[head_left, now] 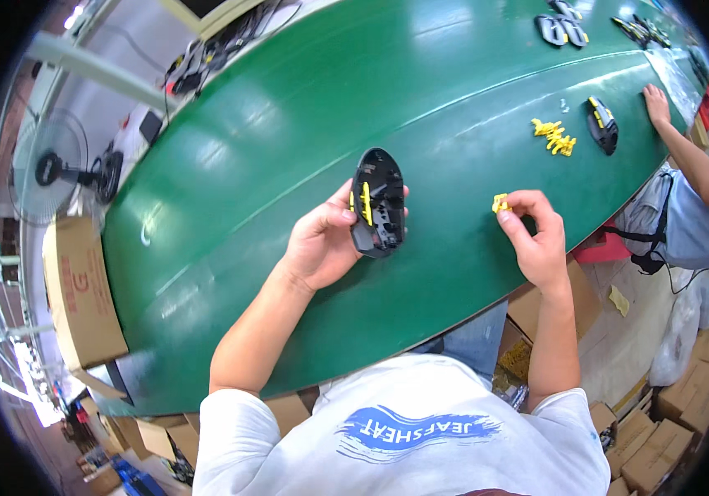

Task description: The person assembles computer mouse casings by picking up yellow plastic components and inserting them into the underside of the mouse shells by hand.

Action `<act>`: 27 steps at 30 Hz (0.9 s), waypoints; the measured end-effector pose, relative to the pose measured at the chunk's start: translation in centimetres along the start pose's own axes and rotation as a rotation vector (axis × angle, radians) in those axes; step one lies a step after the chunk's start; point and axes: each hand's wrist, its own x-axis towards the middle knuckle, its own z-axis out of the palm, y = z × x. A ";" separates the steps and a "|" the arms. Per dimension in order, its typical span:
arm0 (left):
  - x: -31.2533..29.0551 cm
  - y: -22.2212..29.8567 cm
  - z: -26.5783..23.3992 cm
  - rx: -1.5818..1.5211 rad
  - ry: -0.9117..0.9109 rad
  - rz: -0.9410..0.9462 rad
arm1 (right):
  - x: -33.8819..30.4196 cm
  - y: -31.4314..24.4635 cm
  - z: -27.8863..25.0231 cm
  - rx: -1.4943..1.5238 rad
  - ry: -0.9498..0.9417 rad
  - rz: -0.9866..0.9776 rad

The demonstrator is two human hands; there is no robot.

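My left hand point(321, 240) is closed around a black computer mouse shell point(381, 202), held upright above the green work surface point(288, 140) with its hollow inside toward me. A yellow strip sits along the shell's left side, near my thumb. Off to the right, my right hand point(534, 236) pinches a small yellow plastic clip point(500, 203) between thumb and fingertips, well apart from the shell. Beyond that hand lies a loose pile of yellow clips point(554, 137). Another black mouse shell point(601, 126) with yellow parts rests to the pile's right.
A co-worker's hand point(657, 105) rests on the surface at the right. Several mouse shells point(563, 31) lie at the far right, near a clear plastic bag point(675, 87). At the left stand a cardboard box point(81, 293) and a fan point(50, 169). More cartons point(660, 455) are stacked lower right.
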 end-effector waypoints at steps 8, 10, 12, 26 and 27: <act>-6.0 -2.8 -1.5 -0.062 -0.069 0.048 | -2.4 -7.2 8.4 0.648 -0.236 0.133; -6.0 -2.9 -1.7 -0.073 -0.095 0.041 | -2.5 -6.7 8.7 0.634 -0.276 0.103; -5.8 -2.8 -1.9 -0.091 -0.124 0.016 | -2.3 -6.6 9.2 0.570 -0.227 -0.087; -4.7 -3.8 -1.9 0.040 0.063 0.137 | -2.4 -3.5 8.3 -0.439 -0.032 -0.302; -4.7 -3.5 -1.8 0.001 0.132 0.159 | -2.3 -3.7 8.0 -0.437 -0.023 -0.284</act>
